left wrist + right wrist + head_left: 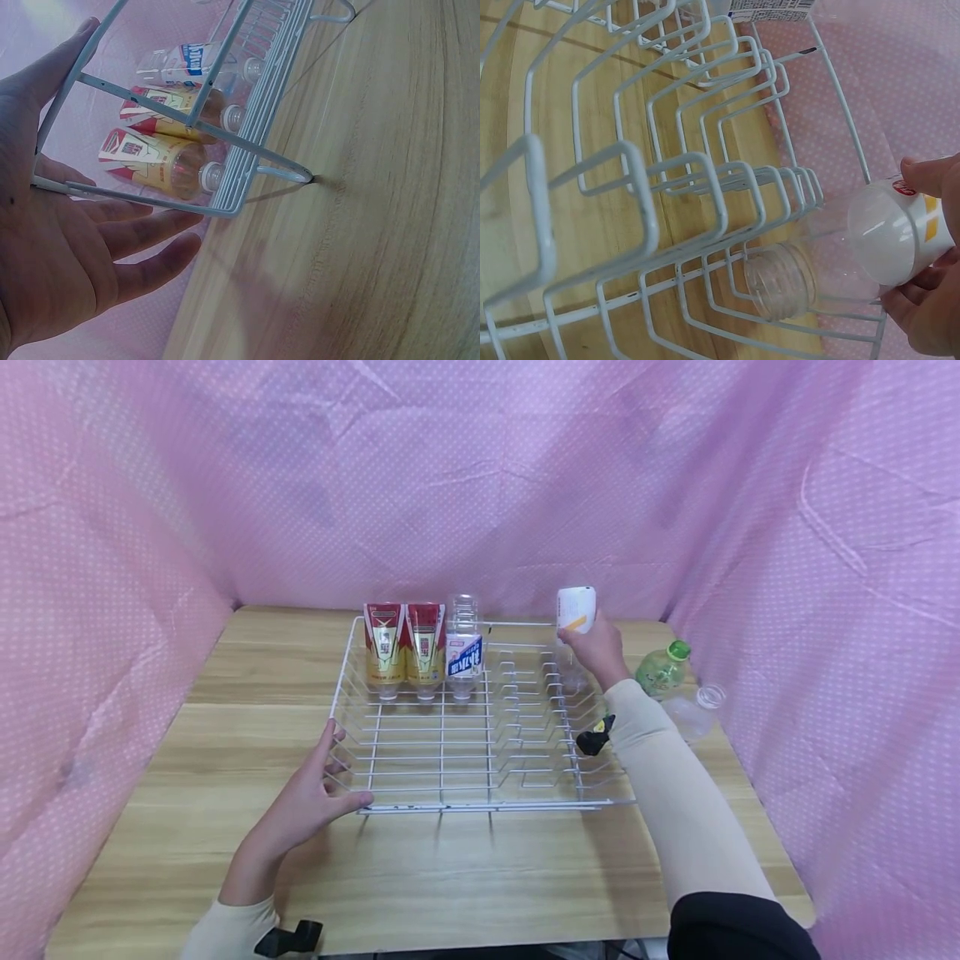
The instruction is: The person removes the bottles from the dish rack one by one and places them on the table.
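A white wire dish rack (442, 743) stands on the wooden table. My left hand (318, 793) rests at its front left corner, with thumb and fingers spread and fairly straight about the rim wires. In my right hand (600, 647) I grip a plastic bottle (881, 232) with a white label, mouth down, at the rack's back right. Its clear neck lies among the side wires. Two bottles with red-and-gold labels (385, 647) (426, 647) and a clear bottle with a blue-and-white label (464, 656) stand upside down along the rack's back left.
To the right of the rack, a green-tinted bottle with a green cap (662, 670) and a clear capless bottle (692, 714) lie on the table (187, 760), partly behind my right forearm. Pink dotted cloth (480, 485) hangs around the back and sides.
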`<state>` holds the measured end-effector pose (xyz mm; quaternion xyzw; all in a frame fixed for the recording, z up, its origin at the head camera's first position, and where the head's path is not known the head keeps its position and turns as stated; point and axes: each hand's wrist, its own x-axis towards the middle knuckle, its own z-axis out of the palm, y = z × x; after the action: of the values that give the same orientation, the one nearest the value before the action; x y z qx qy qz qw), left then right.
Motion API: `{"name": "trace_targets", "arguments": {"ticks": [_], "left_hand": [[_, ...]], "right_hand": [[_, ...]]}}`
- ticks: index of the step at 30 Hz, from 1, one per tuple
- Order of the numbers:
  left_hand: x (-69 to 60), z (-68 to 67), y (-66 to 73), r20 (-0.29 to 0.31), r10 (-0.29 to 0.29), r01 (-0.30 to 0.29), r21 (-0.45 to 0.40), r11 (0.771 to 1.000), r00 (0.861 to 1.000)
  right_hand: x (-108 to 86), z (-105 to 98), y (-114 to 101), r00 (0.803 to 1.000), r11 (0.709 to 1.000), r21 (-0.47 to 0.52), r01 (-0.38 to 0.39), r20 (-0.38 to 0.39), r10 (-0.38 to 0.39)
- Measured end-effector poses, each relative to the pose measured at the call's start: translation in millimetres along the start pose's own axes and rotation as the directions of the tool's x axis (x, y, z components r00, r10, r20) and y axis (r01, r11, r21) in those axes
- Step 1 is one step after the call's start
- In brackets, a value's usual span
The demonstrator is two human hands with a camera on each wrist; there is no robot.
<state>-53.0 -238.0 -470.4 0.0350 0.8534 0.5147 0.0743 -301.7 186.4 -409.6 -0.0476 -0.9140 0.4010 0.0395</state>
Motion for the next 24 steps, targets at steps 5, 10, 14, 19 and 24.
{"name": "trace_targets", "arguments": {"ticks": [5, 10, 14, 19, 24], "left_hand": [[-0.3, 0.0, 1.6, -0.004, 0.003, -0.003, 0.014, 1.0, 1.0], [-0.1, 0.2, 2.7, -0.003, 0.0, 0.0, 0.016, 1.0, 1.0], [0.3, 0.7, 2.5, -0.004, -0.001, 0.001, 0.014, 1.0, 1.0], [0.3, 1.3, 1.4, -0.005, -0.005, 0.005, 0.02, 1.0, 1.0], [0.3, 1.6, 0.9, -0.007, -0.01, 0.01, 0.029, 1.0, 1.0]], "right_hand": [[0.8, 0.4, 1.9, 1.0, 1.0, 0.012, 0.012, -0.004, -0.011], [1.9, 0.3, 3.3, 1.0, 1.0, 0.001, 0.01, -0.003, -0.01], [1.8, 0.0, 4.0, 1.0, 1.0, -0.011, 0.008, -0.006, -0.008], [1.4, 0.2, 4.0, 1.0, 1.0, -0.017, 0.011, -0.008, -0.011], [0.2, -1.7, 2.0, 1.0, 1.0, -0.009, 0.021, -0.016, -0.021]]}}
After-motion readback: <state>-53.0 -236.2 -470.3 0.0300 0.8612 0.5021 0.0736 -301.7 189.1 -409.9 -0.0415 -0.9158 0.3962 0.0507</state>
